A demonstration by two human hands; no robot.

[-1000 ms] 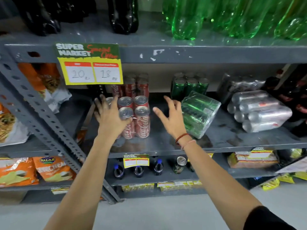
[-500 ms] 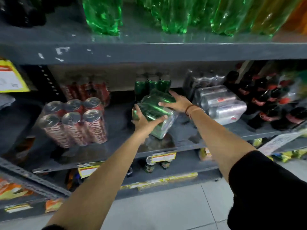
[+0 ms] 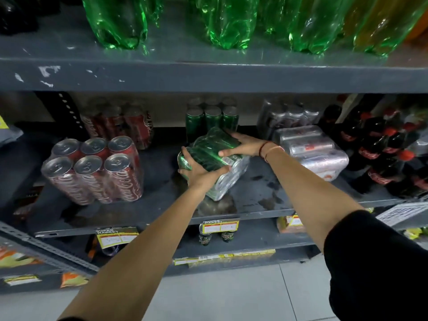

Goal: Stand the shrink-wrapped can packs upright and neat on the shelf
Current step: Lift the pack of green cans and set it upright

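Observation:
A shrink-wrapped pack of green cans lies tilted on its side in the middle of the grey shelf. My left hand grips its near lower end. My right hand holds its far upper side. A red cola can pack stands upright at the left. A silver can pack lies on its side at the right. Upright red, green and silver packs stand at the back.
Large green bottles fill the shelf above. Dark cola bottles crowd the right end. A perforated grey upright stands at the left. Price tags hang on the shelf's front edge, with small bottles below.
Both hands left the red pack, which stands upright, and moved right onto the green pack. They now grip it from both ends. The view shifted right and closer.

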